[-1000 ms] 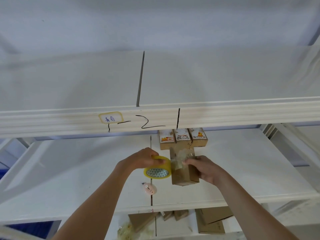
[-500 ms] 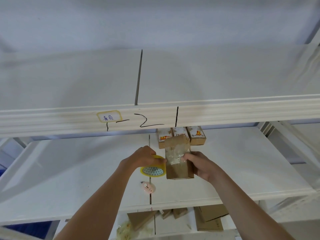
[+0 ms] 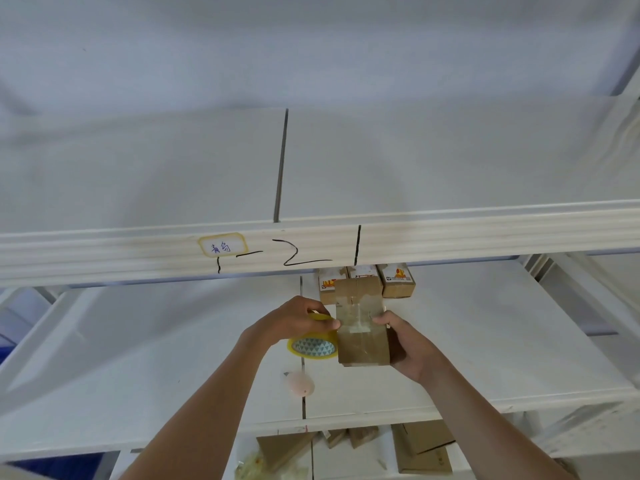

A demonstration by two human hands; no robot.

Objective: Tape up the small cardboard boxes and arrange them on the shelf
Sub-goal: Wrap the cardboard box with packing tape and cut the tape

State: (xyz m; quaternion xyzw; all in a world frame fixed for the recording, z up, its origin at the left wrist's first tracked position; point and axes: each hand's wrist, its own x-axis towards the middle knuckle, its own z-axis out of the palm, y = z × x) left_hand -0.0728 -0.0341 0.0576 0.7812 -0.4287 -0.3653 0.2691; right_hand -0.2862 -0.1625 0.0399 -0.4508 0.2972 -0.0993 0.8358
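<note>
Head view: a small box (image 3: 362, 327) is held up over the middle shelf (image 3: 485, 341) by the curled right hand (image 3: 407, 344), while a yellow tape roll (image 3: 313, 342) is gripped beside it by the left hand (image 3: 298, 318) (likely so tape can be stuck on).

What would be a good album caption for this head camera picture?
Left hand holds a yellow tape roll against a small cardboard box gripped by the right hand, above a white shelf.
</note>
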